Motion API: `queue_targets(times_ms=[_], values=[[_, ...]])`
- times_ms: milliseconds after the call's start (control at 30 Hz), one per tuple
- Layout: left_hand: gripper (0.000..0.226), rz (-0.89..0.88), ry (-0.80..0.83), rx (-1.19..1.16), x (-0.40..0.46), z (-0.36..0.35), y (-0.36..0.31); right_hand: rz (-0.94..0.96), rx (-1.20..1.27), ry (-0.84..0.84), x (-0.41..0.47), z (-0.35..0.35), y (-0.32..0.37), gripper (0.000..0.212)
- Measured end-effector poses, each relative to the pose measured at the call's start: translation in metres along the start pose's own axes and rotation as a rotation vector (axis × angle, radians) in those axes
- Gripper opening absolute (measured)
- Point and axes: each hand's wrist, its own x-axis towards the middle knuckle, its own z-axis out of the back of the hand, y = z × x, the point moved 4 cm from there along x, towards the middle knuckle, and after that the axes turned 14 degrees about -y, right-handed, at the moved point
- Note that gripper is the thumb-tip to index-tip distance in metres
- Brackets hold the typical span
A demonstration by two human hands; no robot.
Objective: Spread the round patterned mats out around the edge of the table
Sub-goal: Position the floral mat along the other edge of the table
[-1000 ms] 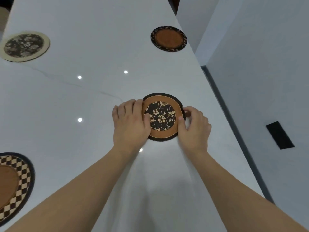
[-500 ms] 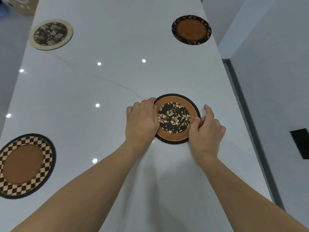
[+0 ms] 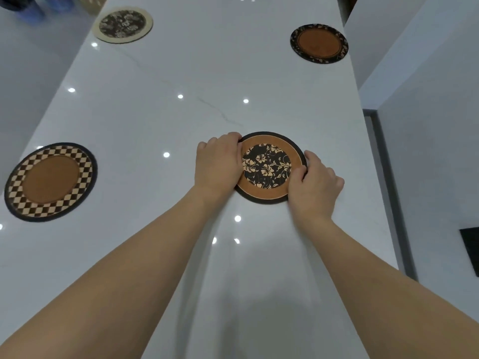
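A round mat with a brown ring and a black floral centre [image 3: 267, 165] lies flat on the white table [image 3: 181, 120], right of the middle. My left hand [image 3: 217, 164] grips its left rim and my right hand [image 3: 315, 183] grips its right rim. Three other round mats lie near the table's edges: a checkered one with a brown centre [image 3: 50, 181] at the left, a cream-rimmed floral one [image 3: 123, 24] at the far left, and a dark-rimmed brown one [image 3: 318, 44] at the far right.
The table's right edge runs beside a pale wall and floor with a grey skirting strip [image 3: 388, 177]. A dark rectangular floor outlet [image 3: 470, 251] sits at the right. Glossy light reflections dot the tabletop.
The view has swung left, so the checkered mat shows in full. Both hands keep hold of the floral-centred mat, which stays flat at about the same spot on the table.
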Motion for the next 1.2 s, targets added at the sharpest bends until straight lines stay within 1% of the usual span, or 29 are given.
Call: queue_targets(times_ms=[133,200,267,333,400,500,667,833,900,1000,1133,1200], values=[[0.030,-0.003,-0.018,0.065,-0.036,0.014,0.006,0.142,-0.093,0.044,-0.029,0.010,-0.008,0.036],[0.031,-0.013,-0.003,0.032,-0.052,0.022,0.011,0.186,-0.105,0.034,-0.044,0.016,-0.011,0.036],[0.035,0.002,-0.017,0.011,-0.065,0.032,0.014,0.203,-0.123,0.044,-0.047,0.016,-0.011,0.037],[0.039,0.051,-0.065,0.030,-0.072,0.039,0.017,0.213,-0.146,0.056,-0.045,0.015,-0.007,0.038],[0.040,0.102,-0.073,0.013,-0.071,0.041,0.018,0.213,-0.156,0.059,-0.044,0.015,-0.004,0.039],[0.035,0.142,-0.077,-0.021,-0.069,0.043,0.018,0.206,-0.159,0.050,-0.045,0.016,-0.006,0.038],[0.017,0.191,-0.093,0.006,-0.068,0.042,0.020,0.204,-0.163,0.062,-0.043,0.014,-0.006,0.031],[0.015,0.199,-0.093,-0.040,-0.066,0.040,0.022,0.207,-0.147,0.064,-0.042,0.013,-0.006,0.030],[0.015,0.191,-0.096,-0.043,-0.067,0.040,0.023,0.190,-0.105,0.077,-0.041,0.014,-0.006,0.031],[0.017,0.193,-0.093,-0.064,-0.069,0.039,0.018,0.101,-0.017,0.083,-0.040,0.018,-0.014,0.033],[0.017,0.328,-0.107,-0.179,-0.068,0.035,-0.008,-0.084,0.048,0.036,-0.031,0.028,-0.027,0.037],[0.017,0.360,-0.098,-0.172,-0.069,0.028,-0.025,-0.100,0.023,0.010,-0.020,0.038,-0.040,0.035]])
